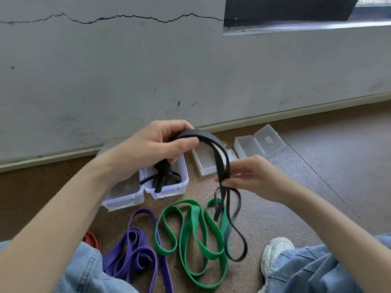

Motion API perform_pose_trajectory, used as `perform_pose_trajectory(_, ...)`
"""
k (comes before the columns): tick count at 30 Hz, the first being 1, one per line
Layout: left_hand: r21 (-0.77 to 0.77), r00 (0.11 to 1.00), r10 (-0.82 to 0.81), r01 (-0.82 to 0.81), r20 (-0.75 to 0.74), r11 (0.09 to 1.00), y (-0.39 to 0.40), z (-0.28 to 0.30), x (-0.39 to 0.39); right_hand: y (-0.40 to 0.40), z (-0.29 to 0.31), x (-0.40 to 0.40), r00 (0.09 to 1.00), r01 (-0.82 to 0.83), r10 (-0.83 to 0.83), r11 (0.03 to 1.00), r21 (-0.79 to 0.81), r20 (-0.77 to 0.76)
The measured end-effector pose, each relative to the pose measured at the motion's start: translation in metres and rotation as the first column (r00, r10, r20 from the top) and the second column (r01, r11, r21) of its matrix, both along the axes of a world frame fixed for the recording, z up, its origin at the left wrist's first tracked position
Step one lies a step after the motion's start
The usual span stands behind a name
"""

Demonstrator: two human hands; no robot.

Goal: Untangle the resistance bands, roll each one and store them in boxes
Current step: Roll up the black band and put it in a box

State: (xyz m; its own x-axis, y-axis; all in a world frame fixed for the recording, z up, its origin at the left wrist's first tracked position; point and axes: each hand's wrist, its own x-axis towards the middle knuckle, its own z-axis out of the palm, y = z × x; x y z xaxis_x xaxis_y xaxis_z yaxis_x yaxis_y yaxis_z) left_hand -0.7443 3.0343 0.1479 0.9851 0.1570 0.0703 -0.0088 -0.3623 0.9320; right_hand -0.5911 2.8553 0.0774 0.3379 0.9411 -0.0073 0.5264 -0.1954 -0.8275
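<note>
Black band (220, 157) held up over the floor, both hands gripping.
Left hand (156, 142) clasped its top fold; right hand (249, 176) pinched the strands lower, above the green band (190, 225) and beside open boxes (167, 182).

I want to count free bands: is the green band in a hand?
No, the green band lies on the floor; both hands hold the black band.
</note>
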Motion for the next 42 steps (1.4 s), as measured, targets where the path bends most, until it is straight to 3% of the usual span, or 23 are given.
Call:
perform_pose_trajectory(4,-0.038,0.998,0.026,-0.029,-0.059,0.999,-0.005,0.0,0.001,0.001,-0.003,-0.005,0.986,-0.034,0.051,0.994,-0.106,0.157)
perform_pose_trajectory(6,-0.025,0.996,0.056,-0.058,-0.064,0.998,-0.009,0.001,0.003,0.003,-0.003,-0.01,0.986,-0.056,0.074,0.991,-0.125,0.147)
perform_pose_trajectory(13,0.138,0.994,0.094,-0.087,-0.046,0.987,-0.017,0.001,0.007,0.005,0.006,-0.021,0.965,-0.112,0.134,0.988,0.107,-0.226)
perform_pose_trajectory(18,0.068,0.972,0.237,-0.236,-0.004,0.969,-0.003,0.003,0.005,0.001,0.01,-0.013,0.908,-0.06,0.1,0.992,0.11,-0.407)
perform_pose_trajectory(21,0.112,0.976,0.21,-0.203,-0.051,0.973,0.006,0.0,0.004,0.002,0.016,-0.007,0.994,-0.022,0.03,0.997,0.078,-0.101)
perform_pose_trajectory(24,0.328,0.957,0.047,0.052,-0.286,0.943,0.01,-0.012,0.004,0.003,0.018,-0.008,0.994,-0.037,0.031,0.998,0.055,0.109)
perform_pose_trajectory(26,0.244,0.913,-0.052,0.163,-0.404,0.956,-0.001,-0.022,0.005,0.004,0.021,-0.013,0.977,-0.079,0.058,0.992,0.096,0.205)
perform_pose_trajectory(29,0.19,0.947,-0.058,0.123,-0.317,0.974,-0.018,-0.029,0.014,0.01,0.021,-0.014,0.909,-0.124,0.084,0.99,0.072,0.408)
perform_pose_trajectory(31,0.188,0.975,-0.065,0.106,-0.213,0.977,-0.019,-0.022,0.017,0.011,0.017,-0.014,0.915,-0.132,0.123,0.991,-0.003,0.384)
perform_pose_trajectory(35,-0.134,0.996,-0.09,0.087,-0.019,0.987,-0.001,0.002,0.008,0.005,0.005,-0.007,0.95,-0.123,0.15,0.986,-0.112,0.275)
perform_pose_trajectory(37,-0.102,0.992,-0.096,0.088,-0.08,0.991,0.009,0.002,0.002,0.002,0.0,-0.005,0.951,-0.096,0.133,0.985,-0.143,0.28)
perform_pose_trajectory(40,0.066,0.918,-0.17,0.206,-0.359,0.976,0.007,-0.012,-0.001,0.002,0.0,-0.008,0.948,-0.065,0.101,0.99,-0.129,0.303)
perform_pose_trajectory(42,0.006,0.893,-0.194,0.214,-0.407,0.977,-0.002,-0.024,0.003,0.005,0.005,-0.013,0.927,-0.093,0.12,0.991,-0.093,0.355)
